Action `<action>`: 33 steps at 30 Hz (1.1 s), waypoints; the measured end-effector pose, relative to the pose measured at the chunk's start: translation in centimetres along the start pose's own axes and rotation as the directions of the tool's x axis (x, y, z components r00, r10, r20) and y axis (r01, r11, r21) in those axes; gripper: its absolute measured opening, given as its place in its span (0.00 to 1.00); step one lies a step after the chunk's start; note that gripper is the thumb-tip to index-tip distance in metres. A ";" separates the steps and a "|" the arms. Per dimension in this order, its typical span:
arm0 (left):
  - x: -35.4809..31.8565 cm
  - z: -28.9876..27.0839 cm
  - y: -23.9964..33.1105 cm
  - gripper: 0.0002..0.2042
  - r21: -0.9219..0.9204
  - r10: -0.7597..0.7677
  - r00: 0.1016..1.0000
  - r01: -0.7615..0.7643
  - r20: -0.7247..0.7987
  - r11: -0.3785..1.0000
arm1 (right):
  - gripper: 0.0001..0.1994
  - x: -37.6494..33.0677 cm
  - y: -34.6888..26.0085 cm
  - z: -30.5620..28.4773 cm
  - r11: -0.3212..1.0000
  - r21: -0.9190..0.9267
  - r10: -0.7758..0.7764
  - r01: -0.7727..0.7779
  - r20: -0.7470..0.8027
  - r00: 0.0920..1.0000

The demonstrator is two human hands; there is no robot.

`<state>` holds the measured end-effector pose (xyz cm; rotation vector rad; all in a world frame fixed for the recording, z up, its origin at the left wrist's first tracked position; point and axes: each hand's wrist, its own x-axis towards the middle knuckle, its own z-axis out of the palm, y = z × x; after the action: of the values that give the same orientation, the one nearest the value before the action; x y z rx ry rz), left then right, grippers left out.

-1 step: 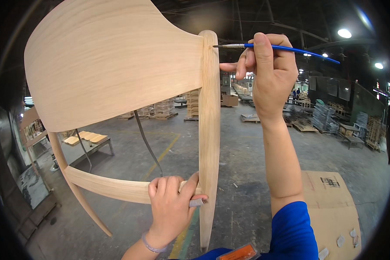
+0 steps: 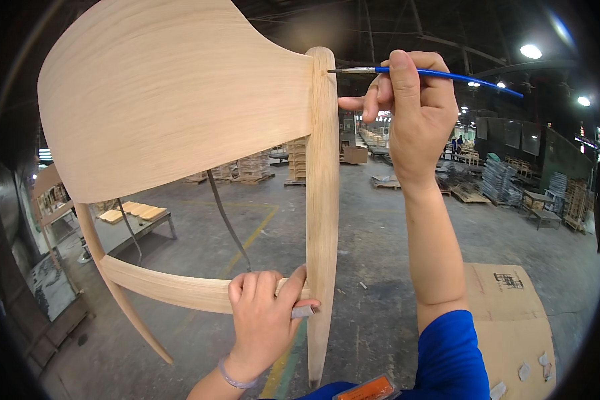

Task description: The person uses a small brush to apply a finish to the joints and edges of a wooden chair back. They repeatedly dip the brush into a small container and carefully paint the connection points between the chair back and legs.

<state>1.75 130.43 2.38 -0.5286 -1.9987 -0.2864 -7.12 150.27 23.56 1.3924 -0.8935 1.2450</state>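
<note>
A pale wooden chair frame (image 2: 180,107) fills the left and middle, with a broad curved backrest and a long straight leg post (image 2: 323,200) on its right. My left hand (image 2: 265,313) is closed over the curved lower rail (image 2: 170,285), close to where it meets the post. Tucked in that hand is a small rolled greyish piece (image 2: 303,311), perhaps sandpaper. My right hand (image 2: 417,113) pinches a thin blue-handled paintbrush (image 2: 447,76) between thumb and fingers. Its dark tip touches the post near the top, at a small brownish mark beside the backrest joint.
Brown cardboard (image 2: 507,313) with scraps on it lies at the lower right. Behind the chair, a low table (image 2: 147,223) carries wooden pieces. Dark cords (image 2: 223,213) hang below the backrest. Stacked parts and pallets (image 2: 500,179) stand farther off on the concrete floor.
</note>
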 end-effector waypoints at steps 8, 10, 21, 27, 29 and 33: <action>0.3 0.1 -0.9 0.20 0.005 0.022 0.999 -0.022 -0.023 1.000 | 0.09 0.6 0.3 0.7 1.000 -0.019 0.012 -0.013 -0.014 1.000; 0.4 -0.1 -1.2 0.20 0.007 0.024 1.000 -0.024 -0.017 1.000 | 0.09 0.7 0.5 1.0 1.000 -0.012 0.005 -0.005 -0.018 1.000; 0.8 0.2 -1.9 0.20 0.018 0.020 1.000 -0.020 -0.012 1.000 | 0.09 0.8 1.1 1.3 0.997 -0.069 0.037 -0.035 0.021 0.999; 0.8 0.4 -2.2 0.22 0.040 0.016 1.000 -0.016 0.003 0.999 | 0.09 0.7 1.4 1.3 0.996 -0.078 0.034 -0.032 0.033 0.999; 0.8 0.5 -2.2 0.20 0.029 0.018 1.000 -0.018 -0.012 0.999 | 0.09 0.7 1.5 1.3 0.996 -0.092 0.025 -0.022 0.037 0.999; 0.7 0.5 -2.5 0.20 0.001 0.004 1.000 -0.004 -0.029 1.000 | 0.09 0.4 1.9 1.7 0.996 -0.091 0.031 -0.025 0.059 0.998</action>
<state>-0.11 128.64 2.85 -0.5248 -1.9700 -0.2889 -8.44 148.24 24.42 1.3559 -1.0018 1.1747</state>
